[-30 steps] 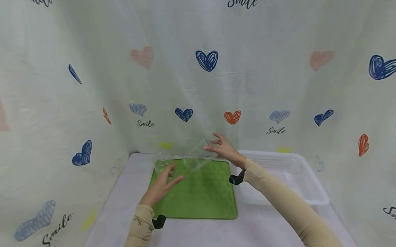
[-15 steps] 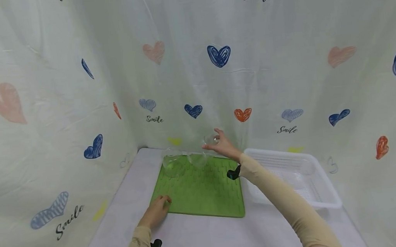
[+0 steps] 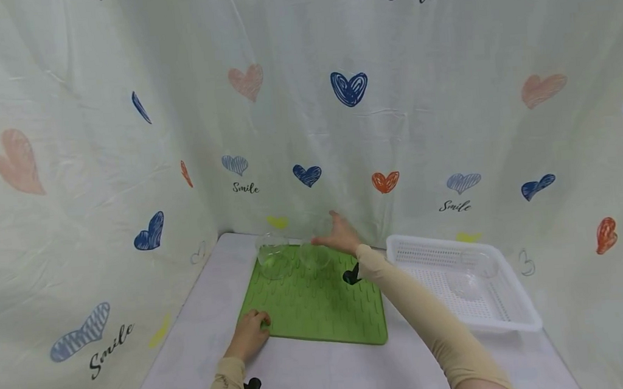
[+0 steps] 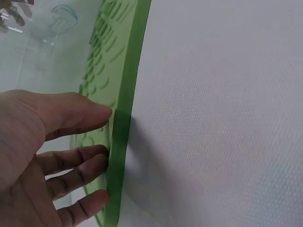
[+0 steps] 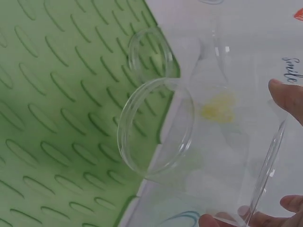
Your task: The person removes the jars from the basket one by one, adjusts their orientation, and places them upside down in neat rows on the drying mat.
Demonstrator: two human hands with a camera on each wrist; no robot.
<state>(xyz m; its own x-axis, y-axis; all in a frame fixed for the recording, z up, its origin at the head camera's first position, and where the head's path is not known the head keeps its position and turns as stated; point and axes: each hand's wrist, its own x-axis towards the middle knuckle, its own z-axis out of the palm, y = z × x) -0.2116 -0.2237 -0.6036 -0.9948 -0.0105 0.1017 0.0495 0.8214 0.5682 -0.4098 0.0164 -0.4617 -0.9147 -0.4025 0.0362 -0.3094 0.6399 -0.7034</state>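
Note:
My right hand [image 3: 341,235] reaches over the back of a green mat [image 3: 321,316], holding a clear cup [image 3: 315,257] by its base. Its wide rim points down, by the mat's far edge. In the right wrist view, thumb and fingers [image 5: 285,97] lie around the base of this tilted cup [image 5: 156,172]. Another clear cup [image 3: 275,265] stands upside down to its left, near the mat's back left corner. My left hand [image 3: 250,333] rests at the mat's front left edge. Its relaxed, bent fingertips [image 4: 97,201] touch the green rim in the left wrist view.
A white perforated basket [image 3: 516,288] stands right of the mat, with a clear cup [image 3: 478,264] lying inside. White cloth [image 3: 326,376] covers the table. A pale curtain [image 3: 283,111] with hearts hangs close behind and at both sides.
My left hand has drawn back from over the mat to its front edge. The right hand has brought the cup down and slightly left. The head view has shifted left a little.

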